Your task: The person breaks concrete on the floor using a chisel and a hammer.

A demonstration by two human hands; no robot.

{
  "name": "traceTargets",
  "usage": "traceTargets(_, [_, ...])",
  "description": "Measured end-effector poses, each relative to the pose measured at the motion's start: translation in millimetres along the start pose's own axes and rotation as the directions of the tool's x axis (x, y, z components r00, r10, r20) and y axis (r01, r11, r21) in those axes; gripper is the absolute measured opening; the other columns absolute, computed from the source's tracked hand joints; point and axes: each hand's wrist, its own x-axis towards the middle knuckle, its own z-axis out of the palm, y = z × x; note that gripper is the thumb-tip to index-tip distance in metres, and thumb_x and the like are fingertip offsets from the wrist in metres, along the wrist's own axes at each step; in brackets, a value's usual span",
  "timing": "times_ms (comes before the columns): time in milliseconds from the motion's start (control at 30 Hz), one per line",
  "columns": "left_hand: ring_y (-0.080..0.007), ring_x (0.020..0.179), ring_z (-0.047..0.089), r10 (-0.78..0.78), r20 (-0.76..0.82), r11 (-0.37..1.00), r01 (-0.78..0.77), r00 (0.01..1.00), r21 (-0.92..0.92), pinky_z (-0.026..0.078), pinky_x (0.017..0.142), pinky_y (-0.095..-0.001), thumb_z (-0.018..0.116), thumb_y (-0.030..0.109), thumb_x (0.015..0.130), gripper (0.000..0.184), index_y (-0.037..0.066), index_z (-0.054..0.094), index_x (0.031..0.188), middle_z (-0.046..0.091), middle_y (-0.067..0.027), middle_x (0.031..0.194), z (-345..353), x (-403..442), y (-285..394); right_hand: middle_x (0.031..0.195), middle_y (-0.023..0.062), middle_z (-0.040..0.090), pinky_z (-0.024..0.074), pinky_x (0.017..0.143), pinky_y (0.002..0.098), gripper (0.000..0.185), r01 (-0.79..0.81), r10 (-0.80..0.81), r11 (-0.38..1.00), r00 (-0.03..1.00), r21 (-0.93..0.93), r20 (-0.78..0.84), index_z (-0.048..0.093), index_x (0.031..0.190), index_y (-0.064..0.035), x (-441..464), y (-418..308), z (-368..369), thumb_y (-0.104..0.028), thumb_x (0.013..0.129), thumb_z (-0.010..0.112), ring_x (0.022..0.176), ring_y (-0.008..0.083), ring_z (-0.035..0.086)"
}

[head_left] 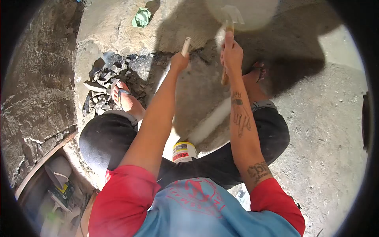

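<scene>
My left hand (180,61) is wrapped round a short pale rod (186,46), whose end sticks up past the fingers. To the right, my right hand (232,54) grips the wooden handle of a tool (229,28); its head is washed out by glare, so I cannot tell its shape. The handle's lower end shows below the fist. Both hands are held out over the grey concrete floor (203,91), apart from each other. A dark crack edge runs across the floor near the left hand.
Broken stone pieces (103,81) lie at the left beside my sandalled foot. A crumpled green item (141,17) is at the upper left. A labelled white bucket (184,151) stands between my legs. Rough wall (39,87) at far left; a recess below it holds assorted objects.
</scene>
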Motion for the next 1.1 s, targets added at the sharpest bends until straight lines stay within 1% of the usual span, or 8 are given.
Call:
traceTargets(367, [-0.0439,0.086,0.063,0.022,-0.101,0.988,-0.006,0.995,0.153,0.050,0.073,-0.0505,0.055,0.040,0.089,0.042,0.000,0.054,0.101,0.063,-0.0280,0.088,4,-12,-15,0.050,-0.0005,0.042,0.0309,0.037,0.0252,0.050,-0.057,0.052,0.996,0.995,0.064,0.080,0.049,0.070,-0.0072,-20,30,23,-0.051,0.094,0.047,0.040,0.0071,0.040])
traceTargets(467, [-0.0424,0.085,0.063,0.023,-0.128,0.981,0.002,0.991,0.192,0.050,0.072,-0.0501,0.057,0.037,0.089,0.036,0.002,0.054,0.098,0.064,-0.0256,0.088,2,-22,-3,0.051,0.0017,0.046,0.0362,0.040,0.0310,0.057,0.070,-0.071,0.998,0.991,0.011,0.110,0.053,0.071,-0.0029,-18,66,42,-0.055,0.093,0.044,0.041,0.0132,0.044])
traceTargets(567, [-0.0407,0.085,0.064,0.010,-0.133,0.976,0.019,0.991,0.216,0.051,0.073,-0.0493,0.060,0.033,0.088,0.032,0.002,0.055,0.096,0.065,-0.0232,0.089,3,-25,-2,0.085,0.0294,0.062,0.0453,0.066,0.0468,0.070,0.068,0.008,0.833,0.991,-0.548,0.136,0.064,0.091,0.0042,-15,105,56,-0.060,0.092,0.037,0.072,0.0428,0.060])
traceTargets(800, [-0.0394,0.086,0.064,0.072,-0.166,0.968,-0.029,0.984,0.248,0.051,0.074,-0.0475,0.060,0.032,0.087,0.032,0.001,0.055,0.095,0.065,-0.0221,0.090,12,-18,-13,0.059,0.0091,0.055,0.0428,0.051,0.0385,0.069,0.181,-0.102,0.862,0.977,-0.473,0.188,0.055,0.077,0.0025,-11,25,48,-0.061,0.094,0.033,0.049,0.0239,0.050])
traceTargets(900, [-0.0390,0.087,0.064,0.025,-0.128,0.971,0.006,0.991,0.240,0.052,0.073,-0.0478,0.059,0.032,0.088,0.033,0.002,0.054,0.097,0.065,-0.0218,0.089,3,-22,-3,0.058,0.0102,0.046,0.0369,0.051,0.0318,0.046,0.337,-0.349,0.935,0.931,0.112,0.110,0.054,0.073,0.0013,-9,18,49,-0.038,0.096,0.048,0.056,0.0146,0.045])
traceTargets(1000, [-0.0389,0.089,0.064,0.012,-0.126,0.971,0.019,0.992,0.238,0.052,0.072,-0.0486,0.059,0.033,0.088,0.033,0.002,0.054,0.099,0.065,-0.0216,0.089,6,-18,-4,0.056,0.0095,0.046,0.0361,0.050,0.0321,0.050,0.440,-0.443,0.880,0.896,-0.177,0.026,0.053,0.072,0.0017,-5,94,61,-0.042,0.096,0.047,0.054,0.0142,0.044])
traceTargets(1033, [-0.0389,0.089,0.064,0.015,-0.133,0.971,0.017,0.991,0.237,0.052,0.072,-0.0486,0.059,0.033,0.088,0.033,0.002,0.054,0.099,0.065,-0.0216,0.089,6,-17,-3,0.054,0.0143,0.050,0.0374,0.050,0.0357,0.062,0.130,-0.101,0.926,0.990,-0.355,0.099,0.054,0.068,0.0034,-28,75,53,-0.050,0.096,0.040,0.051,0.0220,0.046])
traceTargets(1100, [-0.0389,0.089,0.064,-0.024,-0.127,0.971,0.053,0.992,0.235,0.052,0.072,-0.0492,0.060,0.033,0.088,0.033,0.003,0.054,0.099,0.065,-0.0221,0.091,8,-18,-3,0.053,0.0114,0.049,0.0390,0.049,0.0347,0.070,0.012,0.059,0.883,0.989,-0.470,0.136,0.055,0.067,0.0023,-21,82,54,-0.059,0.093,0.035,0.050,0.0198,0.046])
